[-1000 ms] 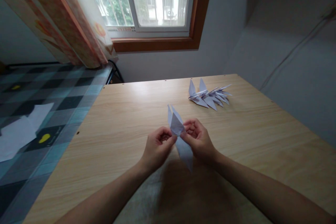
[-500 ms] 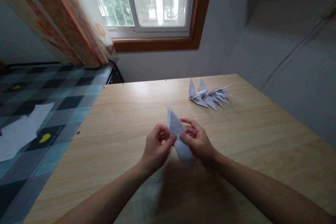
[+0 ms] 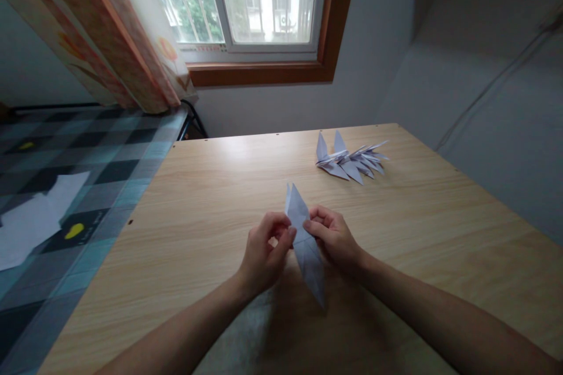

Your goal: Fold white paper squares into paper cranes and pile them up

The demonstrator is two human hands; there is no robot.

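A white folded paper piece, long and diamond-shaped with creases across its middle, is held above the wooden table. Two narrow points split apart at its far end, and a single point hangs toward me. My left hand pinches its left edge between thumb and fingers. On the opposite edge, my right hand is closed with the thumb on the paper's face and the fingers behind, partly hidden. Farther back lies a stack of similar folded paper pieces, their pointed flaps fanned out.
The pale wooden table reaches toward a wall with a barred window. To the left, a checked cloth covers a lower surface with loose white paper sheets on it. A patterned curtain hangs above.
The folded paper now lies flatter and more stretched out, its near point reaching lower. Both thumbs have shifted outward toward its edges. The stack at the back has not moved.
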